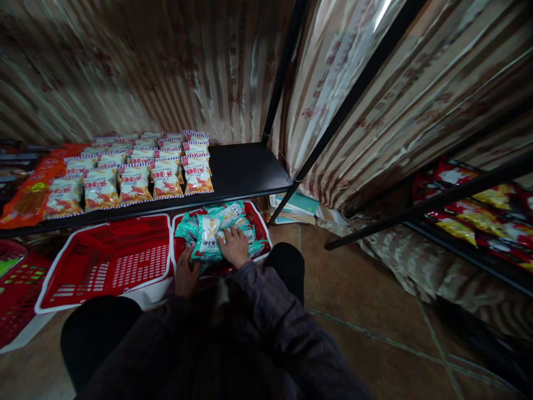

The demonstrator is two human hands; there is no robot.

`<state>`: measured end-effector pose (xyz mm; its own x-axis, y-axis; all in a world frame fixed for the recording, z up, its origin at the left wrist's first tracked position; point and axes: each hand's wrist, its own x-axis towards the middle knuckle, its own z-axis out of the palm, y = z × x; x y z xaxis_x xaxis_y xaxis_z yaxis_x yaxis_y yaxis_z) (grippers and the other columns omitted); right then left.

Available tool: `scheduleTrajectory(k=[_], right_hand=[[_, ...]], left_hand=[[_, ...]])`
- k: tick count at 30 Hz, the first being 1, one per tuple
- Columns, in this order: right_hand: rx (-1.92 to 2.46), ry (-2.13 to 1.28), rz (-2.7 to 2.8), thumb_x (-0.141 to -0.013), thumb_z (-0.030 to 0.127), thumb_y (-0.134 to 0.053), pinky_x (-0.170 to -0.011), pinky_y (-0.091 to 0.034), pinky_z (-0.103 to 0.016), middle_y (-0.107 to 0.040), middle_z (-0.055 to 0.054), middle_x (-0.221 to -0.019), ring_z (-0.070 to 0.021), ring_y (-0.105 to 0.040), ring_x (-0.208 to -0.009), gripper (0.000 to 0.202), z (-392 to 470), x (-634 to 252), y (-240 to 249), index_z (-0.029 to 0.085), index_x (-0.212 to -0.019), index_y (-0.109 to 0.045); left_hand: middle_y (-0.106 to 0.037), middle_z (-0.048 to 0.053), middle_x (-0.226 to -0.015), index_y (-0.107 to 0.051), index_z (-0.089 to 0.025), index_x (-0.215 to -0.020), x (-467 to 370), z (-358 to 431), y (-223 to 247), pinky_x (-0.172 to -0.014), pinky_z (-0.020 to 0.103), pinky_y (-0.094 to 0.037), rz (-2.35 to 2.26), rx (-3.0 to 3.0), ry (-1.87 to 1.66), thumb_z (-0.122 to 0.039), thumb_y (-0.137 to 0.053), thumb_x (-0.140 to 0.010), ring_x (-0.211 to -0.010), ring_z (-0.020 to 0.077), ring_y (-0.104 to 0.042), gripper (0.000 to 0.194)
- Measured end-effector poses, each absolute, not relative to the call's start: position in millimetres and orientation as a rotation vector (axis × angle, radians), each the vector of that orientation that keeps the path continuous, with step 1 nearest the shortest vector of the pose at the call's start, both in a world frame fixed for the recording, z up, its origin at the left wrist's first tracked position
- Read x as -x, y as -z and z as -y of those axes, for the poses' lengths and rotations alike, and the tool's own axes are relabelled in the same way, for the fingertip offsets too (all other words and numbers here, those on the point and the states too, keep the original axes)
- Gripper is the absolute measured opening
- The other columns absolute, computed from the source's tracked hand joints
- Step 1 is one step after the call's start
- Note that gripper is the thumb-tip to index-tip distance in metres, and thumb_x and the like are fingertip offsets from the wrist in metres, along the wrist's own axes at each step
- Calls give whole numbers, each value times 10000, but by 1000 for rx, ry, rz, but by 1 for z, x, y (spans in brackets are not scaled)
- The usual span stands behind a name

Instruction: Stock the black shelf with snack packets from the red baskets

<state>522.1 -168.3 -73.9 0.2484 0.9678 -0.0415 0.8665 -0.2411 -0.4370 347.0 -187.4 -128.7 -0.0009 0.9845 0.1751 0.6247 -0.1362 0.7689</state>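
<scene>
A red basket with a white rim [270, 239] holds a heap of teal-and-white snack bags [209, 229]. My right hand [235, 246] lies on top of the heap, palm down, its fingers spread over the bags. At the basket's near left corner is my left hand [187, 273], with thumb and fingers apart, touching the edge of the bags. Its lower part is in shadow. Parts of the bags under my right hand are hidden.
A black shelf [245, 166] carries rows of white-and-orange snack bags [135, 182] and orange packets [31, 194]. Left of my hands stands another red basket [120, 253]. Books [297, 204] lie beside a shelf post. Red-and-yellow bags [478, 205] fill a shelf at right.
</scene>
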Motion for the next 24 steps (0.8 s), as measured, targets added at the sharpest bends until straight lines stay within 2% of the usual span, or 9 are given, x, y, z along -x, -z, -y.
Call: scheduleTrajectory(k=[6,10,14,19,21,24], right_hand=[[2084,-386,1795,-867,413,-459,-1040,-301,-422,-425,-157,-1400,-287,-362,-1299,559,176,-551,68,150,-1359,-412],[2093,-340,1860,-863,417,-474,-1051,-301,-403,-454,-149,-1378,-268,-401,-1278,527,191,-593,71,153,-1319,-466],[2131,-416,2108,-791,485,-573,-1017,-338,-397,-515,-127,-1329,-276,-451,-1232,581,207,-622,70,194,-1289,-502],[2154,-495,2272,-750,367,-644,-854,-435,-303,-700,-31,-1039,-228,-602,-1025,319,206,-628,59,289,-1058,-655],[2191,-469,2232,-785,367,-605,-823,-439,-277,-712,-14,-1000,-204,-621,-986,250,202,-629,56,311,-1020,-668],[2311,-379,2113,-869,385,-479,-778,-445,-278,-713,-43,-993,-197,-641,-930,273,195,-631,53,293,-1051,-662]], left_hand=[[-545,136,-1261,-507,-139,-1218,-349,189,124,-1032,440,-382,-1687,-1702,-976,-275,-499,-775,-1208,268,-483,463],[-481,191,-1320,-419,-73,-1293,-351,188,121,-1035,432,-373,-1711,-1573,-946,-316,-517,-780,-1238,282,-450,575],[-526,179,-1258,-484,-87,-1237,-350,185,125,-1013,438,-393,-1705,-1561,-934,-310,-525,-765,-1187,283,-492,524],[-566,156,-1193,-556,-116,-1158,-349,187,127,-981,446,-420,-1642,-1644,-1003,-346,-524,-764,-1141,274,-520,457],[-565,158,-1194,-558,-119,-1155,-349,189,127,-978,447,-424,-1653,-1631,-1030,-368,-526,-771,-1132,272,-525,459],[-580,145,-1172,-570,-144,-1132,-351,190,126,-968,454,-431,-1683,-1592,-1069,-400,-542,-773,-1116,271,-536,442]])
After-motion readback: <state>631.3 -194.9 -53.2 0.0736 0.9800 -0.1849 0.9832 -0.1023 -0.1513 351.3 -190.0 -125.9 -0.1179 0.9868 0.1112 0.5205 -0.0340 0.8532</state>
